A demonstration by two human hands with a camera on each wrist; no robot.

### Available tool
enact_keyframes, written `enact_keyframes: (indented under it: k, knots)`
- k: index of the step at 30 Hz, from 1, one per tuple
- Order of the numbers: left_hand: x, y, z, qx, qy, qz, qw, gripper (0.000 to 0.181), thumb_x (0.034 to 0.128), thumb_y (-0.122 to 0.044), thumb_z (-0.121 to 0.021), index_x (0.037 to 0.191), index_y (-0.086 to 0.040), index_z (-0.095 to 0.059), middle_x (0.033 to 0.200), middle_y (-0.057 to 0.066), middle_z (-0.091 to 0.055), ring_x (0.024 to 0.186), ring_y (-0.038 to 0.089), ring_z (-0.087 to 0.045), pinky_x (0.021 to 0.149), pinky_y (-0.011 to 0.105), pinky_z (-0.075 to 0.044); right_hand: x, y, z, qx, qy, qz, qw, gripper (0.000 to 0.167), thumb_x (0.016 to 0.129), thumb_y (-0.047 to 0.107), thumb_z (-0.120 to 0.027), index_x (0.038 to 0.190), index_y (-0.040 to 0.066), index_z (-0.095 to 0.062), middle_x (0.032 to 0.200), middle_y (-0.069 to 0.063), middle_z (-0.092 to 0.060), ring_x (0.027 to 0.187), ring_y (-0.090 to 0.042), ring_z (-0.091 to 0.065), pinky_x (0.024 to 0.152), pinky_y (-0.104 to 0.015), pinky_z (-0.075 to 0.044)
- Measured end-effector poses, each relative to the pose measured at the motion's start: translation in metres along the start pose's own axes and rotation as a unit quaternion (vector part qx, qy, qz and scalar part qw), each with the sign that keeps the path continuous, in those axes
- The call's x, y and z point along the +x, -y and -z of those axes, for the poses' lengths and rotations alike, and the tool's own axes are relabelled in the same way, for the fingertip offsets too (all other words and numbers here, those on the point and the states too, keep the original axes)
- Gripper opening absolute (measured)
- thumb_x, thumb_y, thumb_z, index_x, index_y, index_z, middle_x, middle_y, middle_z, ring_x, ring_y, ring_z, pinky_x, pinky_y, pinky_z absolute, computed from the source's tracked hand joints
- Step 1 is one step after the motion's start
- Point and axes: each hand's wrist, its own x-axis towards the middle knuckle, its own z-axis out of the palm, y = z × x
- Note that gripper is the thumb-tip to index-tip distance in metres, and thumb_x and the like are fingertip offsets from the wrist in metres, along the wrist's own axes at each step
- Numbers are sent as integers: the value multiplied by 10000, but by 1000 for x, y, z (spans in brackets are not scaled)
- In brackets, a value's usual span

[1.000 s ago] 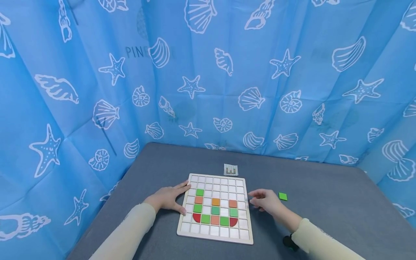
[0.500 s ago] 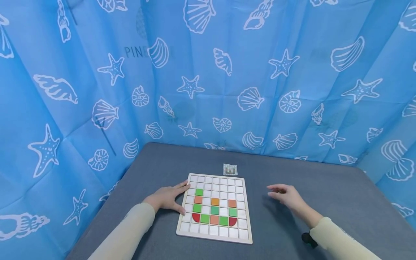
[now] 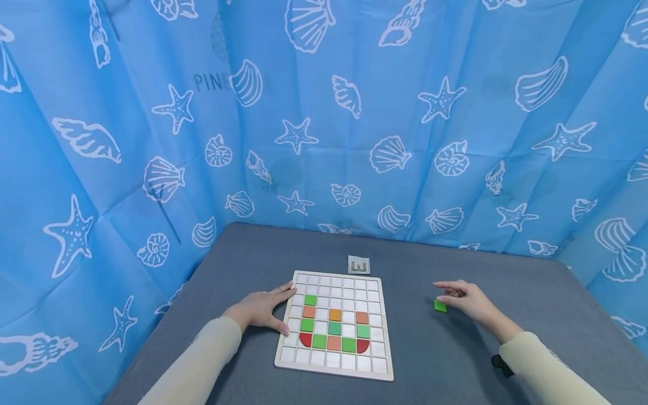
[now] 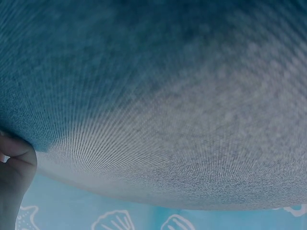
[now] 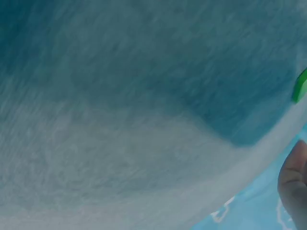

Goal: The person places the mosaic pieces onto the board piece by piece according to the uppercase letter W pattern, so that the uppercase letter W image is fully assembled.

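Note:
In the head view, my left hand (image 3: 260, 307) rests at the left edge of a white grid board (image 3: 334, 363), thumb and fingers spread along the rim. Green, orange, teal and red tiles (image 3: 320, 341) fill some of the board's squares. To the right, my right hand (image 3: 468, 301) hovers over a loose green square tile (image 3: 440, 306) lying on the table, fingers loosely bent. In the right wrist view the thumb (image 5: 293, 179) appears apart from the green tile (image 5: 301, 86). The left wrist view catches only part of my left hand (image 4: 17, 165).
A small pattern card (image 3: 359, 265) lies just beyond the board's far edge. The grey table (image 3: 283, 242) meets a blue shell-print curtain (image 3: 324, 124) at the back and left. A small black object (image 3: 501, 365) sits at my right wrist.
My right hand has moved right, away from the board's right edge to the loose green tile, passing in front of it. The left hand and the board have stayed put.

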Motion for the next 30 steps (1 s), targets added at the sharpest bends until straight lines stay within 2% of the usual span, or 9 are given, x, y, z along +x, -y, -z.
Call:
enact_keyframes:
  k: [3, 10, 17, 20, 24, 30]
  knots:
    - [1, 1, -2, 8, -28, 2, 10000, 1026, 709, -625, -765, 1545, -255, -300, 1606, -62, -208, 1380, 349, -355, 1061, 526, -323, 1, -5, 3, -99, 92, -34, 9999, 480, 956, 170, -639, 1332, -104, -519, 1158, -258, -539, 1050, -362, -520, 758, -395, -475]
    - [2, 2, -3, 17, -58, -6, 10000, 1017, 713, -622, -764, 1545, -273, -297, 1605, -85, -202, 1382, 333, -355, 1061, 512, -329, 5, -17, 6, -196, 415, -209, 9987, 478, 924, 156, -677, 1313, -90, -546, 1193, -266, -527, 938, -266, -482, 729, -382, -450]
    - [3, 1, -3, 9, -46, -25, 10000, 1009, 718, -617, -763, 1545, -272, -298, 1604, -87, -203, 1384, 329, -353, 1062, 509, -329, 11, -25, 13, -141, 899, -455, 9948, 539, 899, 138, -704, 1340, -100, -506, 1243, -330, -507, 1030, -315, -514, 793, -396, -466]
    - [3, 1, -3, 0, -31, -12, 10000, 1006, 720, -616, -763, 1544, -274, -300, 1604, -87, -203, 1385, 335, -350, 1063, 511, -326, 15, -27, 16, -126, 995, -640, 9929, 543, 894, 129, -709, 1337, -107, -500, 1174, -265, -543, 1004, -300, -510, 784, -393, -462]
    - [2, 1, -3, -24, -20, 11, 10000, 1008, 716, -615, -766, 1544, -279, -300, 1604, -87, -203, 1386, 340, -347, 1062, 517, -326, 19, -29, 16, -162, 1026, -666, 9924, 489, 891, 100, -707, 1286, -129, -532, 1063, -155, -563, 911, -240, -492, 750, -373, -446]
    - [2, 2, -4, -44, -63, 6, 10000, 1008, 716, -615, -766, 1544, -279, -299, 1604, -87, -204, 1385, 340, -348, 1062, 518, -325, 23, -28, 14, -201, 924, -775, 9925, 400, 892, 55, -691, 1215, -149, -573, 994, -118, -571, 856, -214, -481, 729, -362, -435]
